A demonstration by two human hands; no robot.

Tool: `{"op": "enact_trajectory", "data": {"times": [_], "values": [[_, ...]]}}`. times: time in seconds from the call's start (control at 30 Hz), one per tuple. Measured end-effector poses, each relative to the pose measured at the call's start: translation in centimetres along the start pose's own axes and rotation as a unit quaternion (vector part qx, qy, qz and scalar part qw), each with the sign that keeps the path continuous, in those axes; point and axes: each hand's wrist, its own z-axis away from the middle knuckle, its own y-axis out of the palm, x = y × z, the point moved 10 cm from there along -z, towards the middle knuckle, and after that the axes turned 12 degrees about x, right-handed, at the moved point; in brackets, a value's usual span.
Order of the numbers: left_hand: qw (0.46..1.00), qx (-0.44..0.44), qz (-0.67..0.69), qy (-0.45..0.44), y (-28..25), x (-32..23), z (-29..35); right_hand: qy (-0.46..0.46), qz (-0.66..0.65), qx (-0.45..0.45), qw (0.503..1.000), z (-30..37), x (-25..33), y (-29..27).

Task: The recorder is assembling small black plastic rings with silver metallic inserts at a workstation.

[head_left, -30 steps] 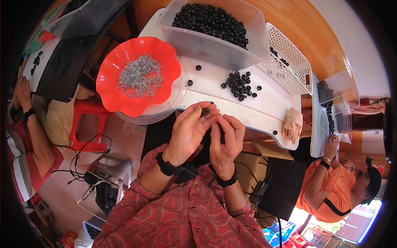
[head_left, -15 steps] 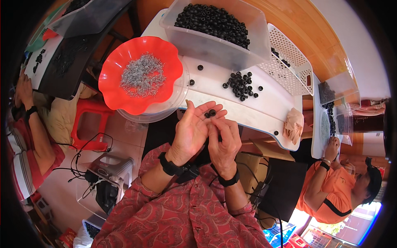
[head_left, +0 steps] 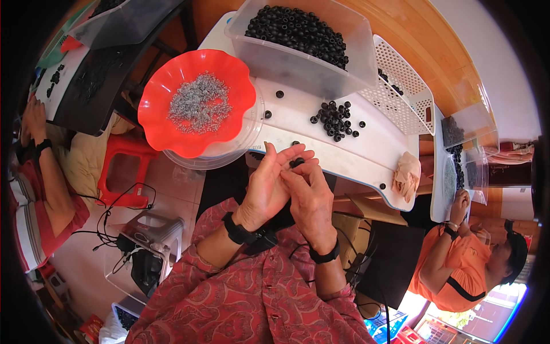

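While a small black bead (head_left: 297, 163) is being borne on the extended fingers of the upturned left grip (head_left: 264, 188), the right grip (head_left: 314, 198) is being held just body-side of it, fingertips nearly together, any clamping being impossible to tell.

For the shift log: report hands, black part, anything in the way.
Left hand open, palm up. Right hand at black part, left hand beneath; grip unclear. Right hand partly hides it; nothing else blocks view.
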Motion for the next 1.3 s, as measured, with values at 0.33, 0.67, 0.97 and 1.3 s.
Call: {"op": "enact_trajectory", "data": {"times": [0.33, 0.67, 0.97, 1.3], "values": [[0.999, 0.007, -0.034, 0.003, -0.5, 0.4, 0.1, -0.019, -0.016, -0.033, 0.999, 0.9, -0.4, -0.3], [0.999, -0.012, -0.042, 0.004, -1.5, 0.7, 0.2, 0.078, -0.125, -0.112, 0.983, 1.4, -3.4, -2.1], [0.998, -0.012, -0.054, 0.003, -1.7, 0.7, 0.4, 0.109, -0.14, -0.09, 0.98, 1.1, -3.7, -1.8], [0.998, 0.005, -0.064, -0.011, -1.6, 0.8, 0.4, 0.096, -0.103, -0.053, 0.989, 0.7, -3.9, -2.5]]}}
